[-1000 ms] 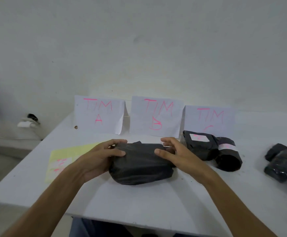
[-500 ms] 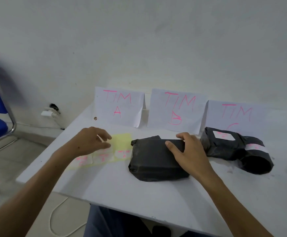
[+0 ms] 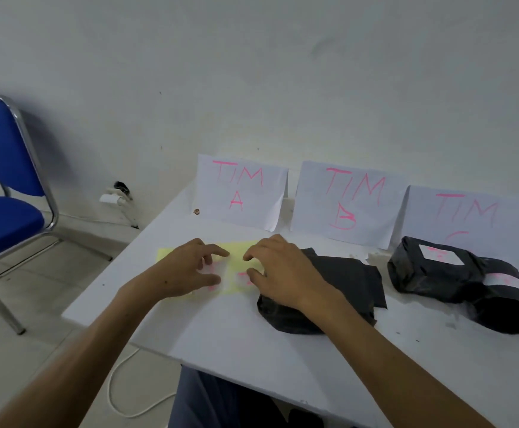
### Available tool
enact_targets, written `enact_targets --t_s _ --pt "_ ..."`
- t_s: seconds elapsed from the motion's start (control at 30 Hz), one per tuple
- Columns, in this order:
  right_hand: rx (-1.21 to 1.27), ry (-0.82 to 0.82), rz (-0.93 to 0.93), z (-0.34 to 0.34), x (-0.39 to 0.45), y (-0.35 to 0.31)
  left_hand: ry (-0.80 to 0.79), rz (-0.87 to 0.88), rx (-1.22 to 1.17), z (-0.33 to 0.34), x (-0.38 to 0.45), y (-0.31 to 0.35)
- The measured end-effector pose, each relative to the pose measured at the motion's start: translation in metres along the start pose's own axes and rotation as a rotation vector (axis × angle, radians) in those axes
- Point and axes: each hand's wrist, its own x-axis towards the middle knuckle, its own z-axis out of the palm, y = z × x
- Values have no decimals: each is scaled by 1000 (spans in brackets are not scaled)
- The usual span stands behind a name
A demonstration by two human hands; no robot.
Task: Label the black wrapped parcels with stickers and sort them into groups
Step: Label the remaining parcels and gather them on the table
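Both hands, the left hand (image 3: 190,267) and right hand (image 3: 278,273), hovered with fingers loosely spread, holding nothing, over the yellow sticker sheet (image 3: 236,251) beside the unlabelled parcel (image 3: 341,279); peeling one sticker cleanly probably meant pinning the sheet while lifting a corner.

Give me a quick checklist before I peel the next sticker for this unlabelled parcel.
1. Both hands at the sticker sheet: ok, left hand and right hand are over it.
2. Stickers left on the sheet: ok, pink-marked ones show between the hands.
3. A sticker already pinched: cannot tell.
4. Unlabelled parcel within reach: ok, beside the right hand.
5. Its top free of any sticker: ok on the visible part.
6. Group signs readable: ok for TIM A sign and TIM B sign.
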Motion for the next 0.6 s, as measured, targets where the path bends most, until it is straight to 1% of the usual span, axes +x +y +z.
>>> enact_targets --t_s 0.13,0.23,0.3,0.37,0.43,0.6 --pt "-152 -157 -21 11 19 -9 -63 -2 46 -6 6 3" --pt "-165 -208 11 12 25 -9 -58 2 15 -8 8 3" --pt "-148 -230 23 11 27 -8 -1 33 -31 -5 8 1" --pt "-114 -245 34 9 27 -7 112 62 -112 -3 7 -2" --pt "-80 -248 37 7 26 -6 204 54 -201 -2 5 -4" --pt "12 -260 74 4 27 -4 282 39 -453 -8 0 1"
